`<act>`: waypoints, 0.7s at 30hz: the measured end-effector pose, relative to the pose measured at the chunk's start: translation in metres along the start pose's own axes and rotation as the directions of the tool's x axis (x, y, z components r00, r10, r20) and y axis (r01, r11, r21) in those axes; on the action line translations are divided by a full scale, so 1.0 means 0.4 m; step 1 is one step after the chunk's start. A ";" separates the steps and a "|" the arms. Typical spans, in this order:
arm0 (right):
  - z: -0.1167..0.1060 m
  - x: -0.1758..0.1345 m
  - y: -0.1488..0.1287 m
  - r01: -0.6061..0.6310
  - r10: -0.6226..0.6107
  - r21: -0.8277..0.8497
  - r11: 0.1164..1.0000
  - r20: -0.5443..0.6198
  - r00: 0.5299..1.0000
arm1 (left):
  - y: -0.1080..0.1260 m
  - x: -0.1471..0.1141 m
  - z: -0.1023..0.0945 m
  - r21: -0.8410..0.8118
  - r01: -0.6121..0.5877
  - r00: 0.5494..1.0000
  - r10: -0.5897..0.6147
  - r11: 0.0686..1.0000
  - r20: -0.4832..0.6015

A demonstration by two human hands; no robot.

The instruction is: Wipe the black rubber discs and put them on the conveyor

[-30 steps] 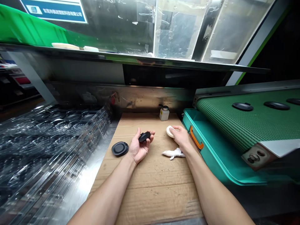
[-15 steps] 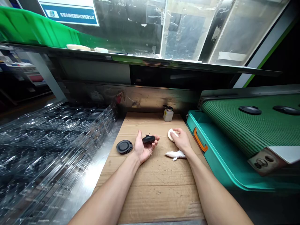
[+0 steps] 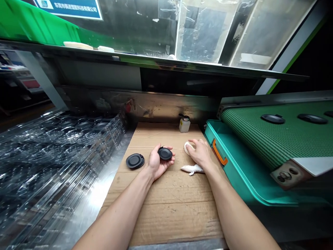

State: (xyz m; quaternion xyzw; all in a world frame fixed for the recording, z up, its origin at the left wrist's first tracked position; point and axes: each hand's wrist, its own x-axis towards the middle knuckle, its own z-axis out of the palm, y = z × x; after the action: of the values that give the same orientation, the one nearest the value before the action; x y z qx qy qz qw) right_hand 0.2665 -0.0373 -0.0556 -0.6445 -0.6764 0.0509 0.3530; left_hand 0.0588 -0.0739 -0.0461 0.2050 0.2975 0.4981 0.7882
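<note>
My left hand [image 3: 159, 162] holds a round black plastic lid [image 3: 165, 153], its flat face turned up toward me, the thumb on one side and the fingers curled on the other. To its left, a small stack of black lids [image 3: 135, 161] lies on the cardboard sheet [image 3: 171, 211]. My right hand [image 3: 201, 152] is closed on a round white pad [image 3: 188, 147], held by the thumb and fingers just over the cardboard. Below that hand lies a twisted white cloth [image 3: 191, 169], partly hidden by the wrist. A small white pump bottle [image 3: 184, 125] with a black top stands behind.
Stacked clear plastic trays [image 3: 57, 159] holding black parts fill the left. At right, a green conveyor belt [image 3: 273, 139] carries several black lids over a teal bin [image 3: 244, 184] with an orange handle. A metal shelf [image 3: 145, 62] with a green crate [image 3: 39, 27] spans overhead.
The black lid in my left hand has tilted from nearly edge-on to face-up. My right hand keeps the white pad. The lids on the belt have shifted left, and the whole view has moved slightly.
</note>
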 end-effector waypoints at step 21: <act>-0.047 0.119 -0.067 -0.120 0.021 0.722 0.682 0.145 0.989 | 0.011 0.025 -0.022 0.068 -0.097 0.993 0.092 0.993 0.070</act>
State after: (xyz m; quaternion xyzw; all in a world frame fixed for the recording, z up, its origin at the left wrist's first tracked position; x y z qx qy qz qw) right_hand 0.2582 -0.0056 -0.0080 -0.4724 -0.5957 0.3689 0.5347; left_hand 0.0534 -0.0626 -0.0526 0.2632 0.2787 0.5170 0.7654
